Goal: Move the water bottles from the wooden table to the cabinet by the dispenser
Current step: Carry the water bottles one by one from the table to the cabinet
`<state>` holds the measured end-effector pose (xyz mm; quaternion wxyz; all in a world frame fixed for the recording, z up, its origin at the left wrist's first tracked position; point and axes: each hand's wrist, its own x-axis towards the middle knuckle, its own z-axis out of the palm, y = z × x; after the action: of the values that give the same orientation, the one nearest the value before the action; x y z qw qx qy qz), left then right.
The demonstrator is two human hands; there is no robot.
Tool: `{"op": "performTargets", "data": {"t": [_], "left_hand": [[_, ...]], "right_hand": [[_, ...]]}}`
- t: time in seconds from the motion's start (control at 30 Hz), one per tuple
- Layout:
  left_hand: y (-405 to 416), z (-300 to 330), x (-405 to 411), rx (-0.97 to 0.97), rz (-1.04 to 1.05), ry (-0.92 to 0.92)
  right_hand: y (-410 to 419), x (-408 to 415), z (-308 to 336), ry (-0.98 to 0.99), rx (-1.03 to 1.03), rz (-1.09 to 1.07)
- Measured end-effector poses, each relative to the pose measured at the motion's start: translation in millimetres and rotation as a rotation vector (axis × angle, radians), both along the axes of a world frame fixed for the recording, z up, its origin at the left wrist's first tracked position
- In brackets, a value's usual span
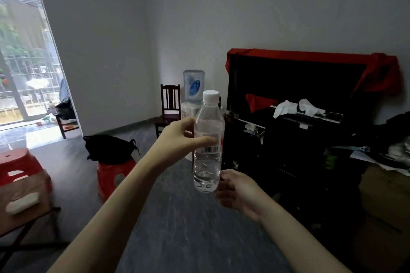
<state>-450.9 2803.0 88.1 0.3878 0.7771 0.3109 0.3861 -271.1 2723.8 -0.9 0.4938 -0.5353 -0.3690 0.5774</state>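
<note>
A clear water bottle [208, 139] with a white cap is held upright in the air in front of me. My left hand [179, 139] grips it round the middle, at the label. My right hand [238, 190] is just right of the bottle's base, fingers relaxed and close to it; whether they touch is unclear. Far ahead stands the water dispenser [192, 95] with a blue jug on top. A dark cabinet [288, 139] with a red cloth draped over it stands to the dispenser's right. The wooden table [24, 206] lies at the lower left.
A dark wooden chair [169, 108] stands left of the dispenser. Two red plastic stools [113, 175] stand on the grey floor, one carrying a black bag [108, 147]. Cardboard boxes [386, 195] and clutter fill the right side. A glass door [24, 73] opens at the far left.
</note>
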Motion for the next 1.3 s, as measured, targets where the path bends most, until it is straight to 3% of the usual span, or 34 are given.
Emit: {"op": "performTargets", "data": {"t": [0.67, 1.03, 1.3], "left_hand": [[262, -5, 142, 0.005, 0.056, 0.075], [413, -38, 175, -0.019, 0.076, 0.093], [567, -39, 181, -0.015, 0.043, 0.104]], "right_hand": [[276, 139, -13, 0.055, -0.031, -0.011], [421, 172, -38, 0.061, -0.100, -0.017], [565, 177, -37, 0.053, -0.100, -0.046]]}}
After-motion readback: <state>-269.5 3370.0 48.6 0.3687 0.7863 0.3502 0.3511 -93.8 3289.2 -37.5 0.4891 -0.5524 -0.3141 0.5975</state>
